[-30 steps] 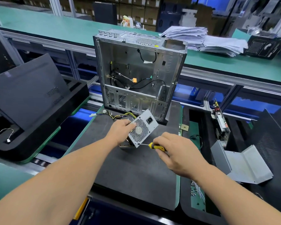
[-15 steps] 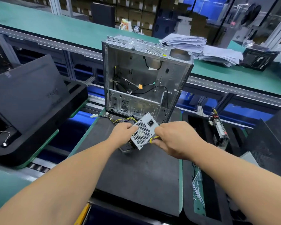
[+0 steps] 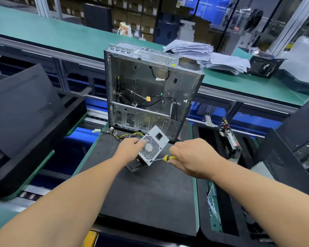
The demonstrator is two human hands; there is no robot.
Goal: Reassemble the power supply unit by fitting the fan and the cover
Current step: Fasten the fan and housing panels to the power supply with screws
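Note:
The silver power supply unit [image 3: 154,145] stands tilted on the dark mat [image 3: 144,196], its honeycomb fan grille and black socket facing me. My left hand [image 3: 130,148] grips its left edge. My right hand [image 3: 189,155] holds a yellow-handled screwdriver [image 3: 165,158], whose tip touches the lower right corner of the grille face. Yellow and black cables [image 3: 130,135] trail from the unit toward the back left.
An open silver computer case [image 3: 150,91] stands upright just behind the unit. A black panel [image 3: 23,107] leans on a black tray at the left. A circuit board [image 3: 229,138] and dark panels lie at the right. Stacked papers [image 3: 209,56] sit on the far green bench.
My right hand has drawn back to the right, so the screwdriver shaft shows again with its tip at the unit's lower right corner. My left hand keeps its hold.

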